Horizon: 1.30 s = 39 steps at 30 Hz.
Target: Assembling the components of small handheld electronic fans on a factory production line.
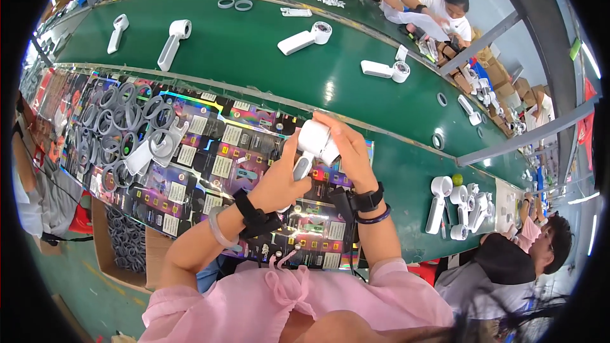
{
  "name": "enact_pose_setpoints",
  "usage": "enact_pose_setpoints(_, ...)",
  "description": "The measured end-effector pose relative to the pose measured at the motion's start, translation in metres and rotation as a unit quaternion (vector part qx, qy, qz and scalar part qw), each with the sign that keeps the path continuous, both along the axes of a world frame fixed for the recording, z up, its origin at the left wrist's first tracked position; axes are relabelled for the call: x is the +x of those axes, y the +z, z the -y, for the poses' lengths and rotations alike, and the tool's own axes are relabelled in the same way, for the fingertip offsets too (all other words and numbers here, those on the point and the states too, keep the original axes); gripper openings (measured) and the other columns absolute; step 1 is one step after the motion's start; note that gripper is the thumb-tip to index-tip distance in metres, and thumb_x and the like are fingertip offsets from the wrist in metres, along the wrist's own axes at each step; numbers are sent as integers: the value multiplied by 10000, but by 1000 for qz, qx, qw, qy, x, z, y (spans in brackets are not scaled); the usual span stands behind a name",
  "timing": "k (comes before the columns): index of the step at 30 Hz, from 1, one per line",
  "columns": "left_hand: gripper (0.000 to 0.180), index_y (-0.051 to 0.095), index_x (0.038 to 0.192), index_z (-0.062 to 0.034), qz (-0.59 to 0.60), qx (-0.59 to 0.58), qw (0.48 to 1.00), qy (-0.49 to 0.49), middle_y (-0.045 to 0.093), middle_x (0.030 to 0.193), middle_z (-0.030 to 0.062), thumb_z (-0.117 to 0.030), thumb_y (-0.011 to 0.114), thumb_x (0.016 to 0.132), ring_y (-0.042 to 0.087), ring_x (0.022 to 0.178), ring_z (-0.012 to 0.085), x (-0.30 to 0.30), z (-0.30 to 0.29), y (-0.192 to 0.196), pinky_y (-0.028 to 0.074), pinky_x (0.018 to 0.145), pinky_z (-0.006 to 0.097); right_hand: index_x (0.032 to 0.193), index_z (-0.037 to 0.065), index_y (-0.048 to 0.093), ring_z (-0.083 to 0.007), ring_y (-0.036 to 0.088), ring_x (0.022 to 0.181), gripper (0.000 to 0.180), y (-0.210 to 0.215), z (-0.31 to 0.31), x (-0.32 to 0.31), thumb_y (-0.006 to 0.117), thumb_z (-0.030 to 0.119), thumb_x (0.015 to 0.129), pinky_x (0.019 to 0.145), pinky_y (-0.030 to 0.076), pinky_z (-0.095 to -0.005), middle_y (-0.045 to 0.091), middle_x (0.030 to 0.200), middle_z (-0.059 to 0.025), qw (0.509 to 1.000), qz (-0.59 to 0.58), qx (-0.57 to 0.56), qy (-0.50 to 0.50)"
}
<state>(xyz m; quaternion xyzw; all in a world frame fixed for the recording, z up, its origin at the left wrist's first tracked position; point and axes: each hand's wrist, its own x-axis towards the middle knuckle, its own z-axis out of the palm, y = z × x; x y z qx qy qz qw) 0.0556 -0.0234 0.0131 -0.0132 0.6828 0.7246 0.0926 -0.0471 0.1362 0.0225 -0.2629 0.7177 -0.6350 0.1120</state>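
Observation:
Both of my hands are closed on a white handheld fan (315, 138) over the near table. My left hand (283, 184) wraps round its handle, whose grey panel shows between the fingers. Against the right side of the fan's round head lies my right hand (353, 155), its fingers curved over the top. The fan head's front is partly hidden by my fingers. On the left of the table, a heap of grey rings (117, 117) lies beside some white fan-shaped parts (141, 157).
Colourful printed sheets (219, 168) cover the near table. Beyond it runs a green belt (229, 44) carrying several white fans (173, 44) and loose rings (243, 5). More fans (438, 203) lie to the right, near a co-worker (508, 260). A cardboard box (100, 241) of rings stands lower left.

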Motion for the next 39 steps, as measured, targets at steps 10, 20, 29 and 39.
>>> enact_pose_setpoints(10, 784, 71, 1458, -56, 16, 107, 992, -70, 580, 979, 128, 43, 495, 807, 608, 643, 191, -1, -10, -14, 517, 581, 329, 831, -35, 697, -156, 591, 638, 524, -27, 15, -13, 352, 316, 1009, 627, 462, -292, 658, 701, -85, 998, 52, 4, -35)
enact_pose_setpoints(20, 553, 350, 1371, 17, -2, -55, 996, -77, 559, 1098, 131, -75, 600, 887, 648, 844, 164, -13, 21, -13, 593, 613, 298, 916, -37, 688, -168, 634, 777, 617, -26, 22, -50, 311, 439, 1025, 737, 479, -290, 681, 817, -97, 994, 46, 38, -92)
enact_pose_setpoints(29, 443, 516, 1236, 56, 92, -38, 990, 97, 642, 1011, 108, -223, 628, 909, 655, 819, 168, -118, 189, 14, 571, 623, 288, 956, -17, 640, -97, 570, 864, 216, -62, 0, -63, 526, 164, 980, 815, 455, -253, 647, 897, -28, 997, -22, -7, -74)
enact_pose_setpoints(39, 560, 684, 928, 69, 137, -682, 718, 19, 676, 949, 266, -466, 689, 763, 683, 878, 326, -218, 329, -8, 521, 777, 402, 958, -25, 651, -120, 619, 882, 211, -58, 4, -68, 549, 160, 973, 834, 488, -266, 677, 922, -61, 996, 4, 13, -83)
